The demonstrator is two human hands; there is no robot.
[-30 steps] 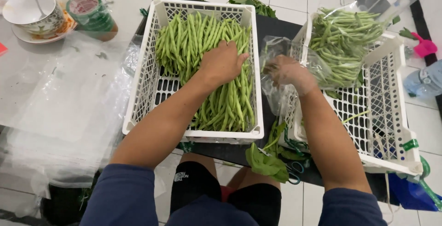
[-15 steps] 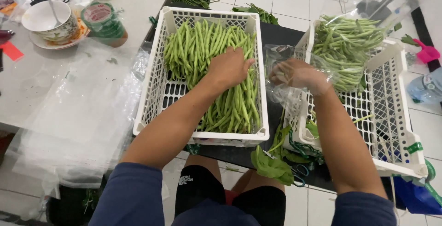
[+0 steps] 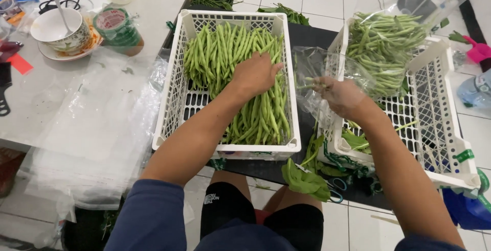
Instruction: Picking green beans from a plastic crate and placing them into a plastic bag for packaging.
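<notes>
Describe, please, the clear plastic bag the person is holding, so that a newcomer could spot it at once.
Find the two white slatted crates: the left crate is full of loose green beans, the right crate is mostly bare. Between them the right hand grips a crumpled clear bag. Unlike the flat bag stack on the table, it is bunched up in the hand.

The person wears a dark blue long-sleeved top with both sleeves point(image 3: 153, 215) pushed up above the elbows, leaving the forearms and both hands bare. Black shorts point(image 3: 230, 215) cover the thighs, with a small white logo printed on the left leg and a strip of red fabric showing between the legs.
</notes>
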